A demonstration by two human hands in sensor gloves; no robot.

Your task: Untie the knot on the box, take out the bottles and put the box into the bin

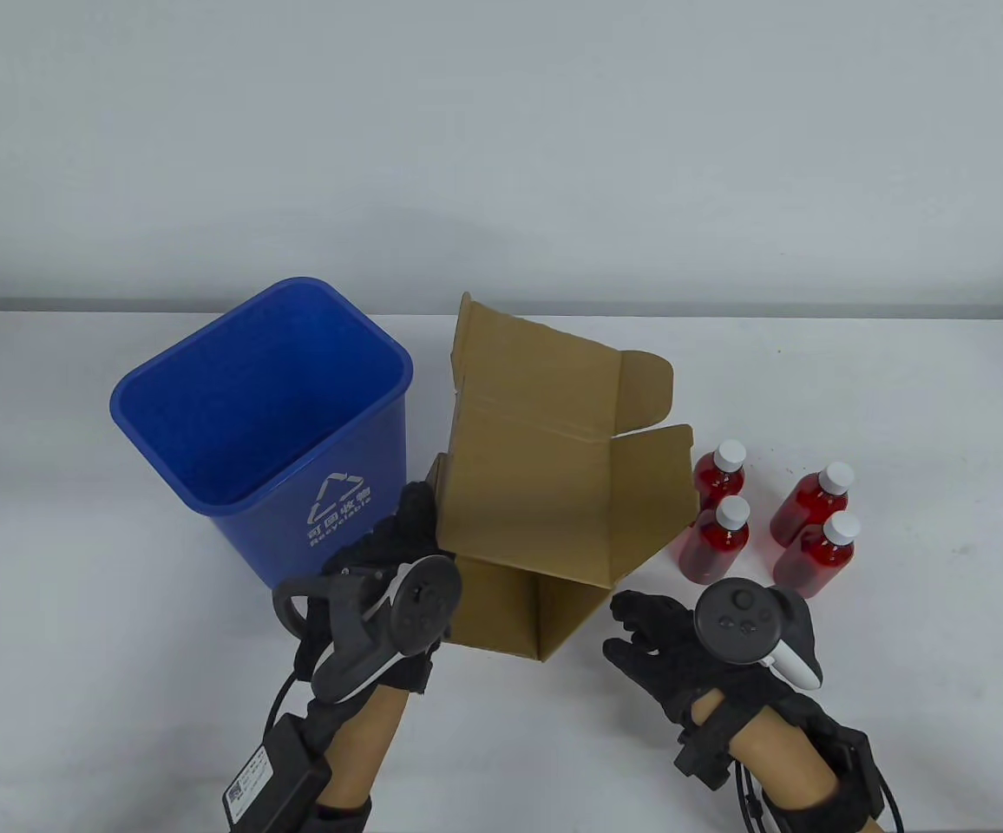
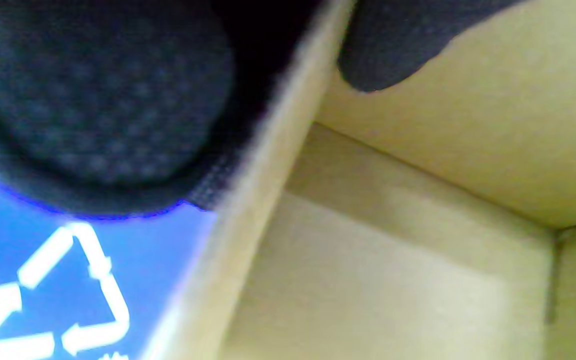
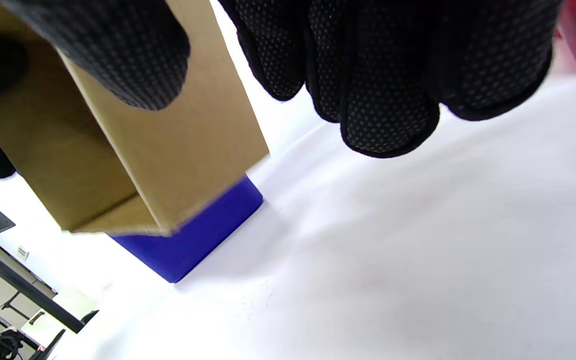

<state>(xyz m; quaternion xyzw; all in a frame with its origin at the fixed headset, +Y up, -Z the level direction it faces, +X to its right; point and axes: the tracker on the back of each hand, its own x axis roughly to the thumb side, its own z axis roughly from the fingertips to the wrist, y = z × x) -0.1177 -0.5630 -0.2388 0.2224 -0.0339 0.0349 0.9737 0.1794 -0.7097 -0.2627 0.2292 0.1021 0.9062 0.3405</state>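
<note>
So from my end, the table view has the cardboard box (image 1: 536, 486) sitting dead centre of the frame, lid flaps thrown open toward the top, open mouth tipped toward the bottom edge. I can't tell whether its bottom corner is on the table or lifted off it. My left hand (image 1: 384, 577) is on the box's left wall, lower centre-left of the frame. The left wrist view backs that up: one fingertip (image 2: 383, 55) lies inside against the inner wall and the rest of the glove sits outside the cardboard edge, so that hand is pinching the wall.

My right hand (image 1: 684, 638) is lower right of centre, just off the box's near right corner. In the right wrist view the fingers (image 3: 378, 90) hang loosely curled above the white table (image 1: 901, 694), with nothing in them. The thumb shows near the cardboard there, but I can't say if it touches.

The blue recycling bin (image 1: 267, 425) stands upright at left of centre, mouth open, its right side almost against the box; only a thin gap shows between them where my left hand is.

The four red bottles (image 1: 766, 525) with white caps stand clustered just right of the box, right above my right hand in the frame. That side is tight.

Open tabletop shows along the far left, the far right past the bottles, and the strip at the bottom between my two wrists.
</note>
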